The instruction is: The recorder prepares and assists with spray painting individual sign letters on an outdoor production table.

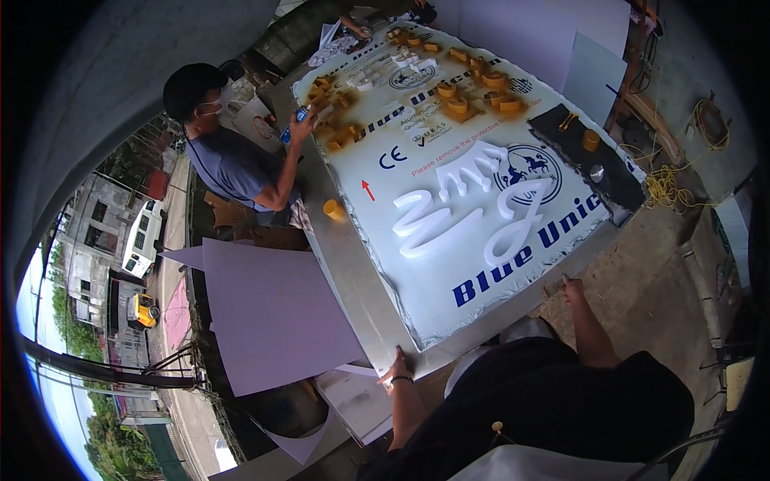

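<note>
A large white sheet with blue print (417, 297) lies on a grey metal table (353, 272). Big white cut-out letters (449, 212) rest on its near half. Several yellow-backed letters (473, 88) lie on its far half. My left hand (395, 370) presses on the near left corner edge of the table, fingers spread, with a dark band on the wrist. My right hand (572, 287) rests on the near right edge of the table, fingers on the rim. Neither hand holds anything.
A person in a blue shirt (233, 160) leans on the far left side, holding a small blue object (298, 116). A yellow cup (334, 209) stands on the table's left rim. White boards (273, 309) lie left of the table. Yellow cable (666, 188) coils at right.
</note>
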### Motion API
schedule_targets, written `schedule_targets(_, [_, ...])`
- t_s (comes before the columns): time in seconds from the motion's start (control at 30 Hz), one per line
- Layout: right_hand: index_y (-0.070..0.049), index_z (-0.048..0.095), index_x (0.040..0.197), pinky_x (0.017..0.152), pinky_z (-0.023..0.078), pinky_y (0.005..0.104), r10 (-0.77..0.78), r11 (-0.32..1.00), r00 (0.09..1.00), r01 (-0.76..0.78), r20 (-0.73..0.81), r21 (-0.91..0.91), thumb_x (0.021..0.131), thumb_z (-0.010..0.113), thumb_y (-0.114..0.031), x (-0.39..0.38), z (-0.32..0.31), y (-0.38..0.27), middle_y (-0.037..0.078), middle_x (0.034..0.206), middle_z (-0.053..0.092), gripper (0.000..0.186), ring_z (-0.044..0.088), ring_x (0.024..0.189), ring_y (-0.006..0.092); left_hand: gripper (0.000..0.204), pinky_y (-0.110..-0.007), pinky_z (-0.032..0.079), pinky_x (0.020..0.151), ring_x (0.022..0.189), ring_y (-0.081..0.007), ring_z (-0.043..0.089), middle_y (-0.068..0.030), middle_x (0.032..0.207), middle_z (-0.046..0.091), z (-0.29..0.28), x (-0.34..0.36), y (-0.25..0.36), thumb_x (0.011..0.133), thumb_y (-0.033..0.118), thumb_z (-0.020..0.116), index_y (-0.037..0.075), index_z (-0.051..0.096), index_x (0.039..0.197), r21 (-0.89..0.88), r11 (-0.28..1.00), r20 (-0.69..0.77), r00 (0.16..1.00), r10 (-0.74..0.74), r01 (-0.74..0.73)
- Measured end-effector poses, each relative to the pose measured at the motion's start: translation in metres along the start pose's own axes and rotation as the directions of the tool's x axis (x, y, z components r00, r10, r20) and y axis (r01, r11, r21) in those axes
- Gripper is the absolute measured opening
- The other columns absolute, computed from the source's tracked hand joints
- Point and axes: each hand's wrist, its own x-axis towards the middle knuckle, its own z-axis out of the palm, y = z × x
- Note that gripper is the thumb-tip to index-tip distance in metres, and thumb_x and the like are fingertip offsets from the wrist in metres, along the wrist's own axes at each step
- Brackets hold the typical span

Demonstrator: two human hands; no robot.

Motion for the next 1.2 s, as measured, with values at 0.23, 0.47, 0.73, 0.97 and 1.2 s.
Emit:
schedule_targets(0.23, [-0.003, 0.046, 0.057, 0.038, 0.036, 0.0334, 0.007, 0.999, 1.0, -0.007, -0.023, -0.04, 0.074, 0.051, -0.043, 0.003, 0.0, 0.002, 0.006, 0.049, 0.042, 0.043, 0.039, 0.039, 0.0175, 0.123, -0.057, 0.01, 0.09, 0.116, -0.038, 0.016, -0.0126, 0.132, 0.001, -0.024, -0.058, 0.0, 0.05, 0.048, 0.069, 0.021, -0.03, 0.117, -0.118, 0.99, 0.202, 0.975, 0.096, -0.073])
schedule_targets(0.47, [-0.003, 0.046, 0.057, 0.038, 0.035, 0.033, -0.035, 0.998, 0.999, 0.035, -0.008, -0.044, 0.074, 0.05, -0.042, 0.004, 0.001, 0.002, 0.005, 0.049, 0.042, 0.043, 0.039, 0.039, 0.0172, 0.121, -0.057, 0.01, 0.09, 0.116, -0.038, 0.016, -0.0126, 0.132, 0.001, -0.038, -0.091, 0.001, 0.05, 0.048, 0.069, 0.021, -0.027, 0.119, -0.145, 0.986, 0.238, 0.965, 0.111, -0.078])
schedule_targets(0.73, [-0.004, 0.043, 0.056, 0.035, 0.031, 0.0318, -0.001, 1.0, 1.0, 0.001, -0.006, 0.013, 0.075, 0.049, -0.041, 0.004, 0.001, 0.004, 0.004, 0.046, 0.04, 0.042, 0.035, 0.035, 0.0156, 0.122, -0.056, 0.014, 0.089, 0.116, -0.0381, 0.016, -0.0134, 0.132, -0.001, -0.036, -0.091, 0.002, 0.048, 0.05, 0.069, 0.021, -0.025, 0.12, -0.096, 0.993, 0.199, 0.977, 0.082, -0.064])
schedule_targets(0.97, [-0.005, 0.043, 0.055, 0.034, 0.029, 0.0307, -0.03, 0.999, 1.0, 0.03, 0.007, 0.029, 0.075, 0.05, -0.041, 0.0, 0.0, 0.002, 0.003, 0.044, 0.037, 0.042, 0.032, 0.033, 0.0149, 0.125, -0.049, 0.019, 0.091, 0.116, -0.0365, 0.015, -0.0175, 0.129, -0.007, -0.011, -0.031, 0.001, 0.045, 0.05, 0.071, 0.019, -0.024, 0.12, -0.07, 0.995, 0.103, 0.992, 0.074, -0.067])
schedule_targets(1.2, [-0.005, 0.043, 0.056, 0.033, 0.027, 0.0299, -0.043, 0.998, 0.999, 0.043, 0.003, 0.046, 0.075, 0.051, -0.041, -0.001, 0.0, 0.002, 0.003, 0.044, 0.036, 0.041, 0.031, 0.033, 0.0141, 0.13, -0.042, 0.023, 0.093, 0.117, -0.0361, 0.008, -0.0225, 0.126, -0.013, 0.008, 0.018, -0.004, 0.038, 0.052, 0.073, 0.016, -0.02, 0.122, -0.056, 0.997, 0.026, 0.998, 0.06, -0.059])
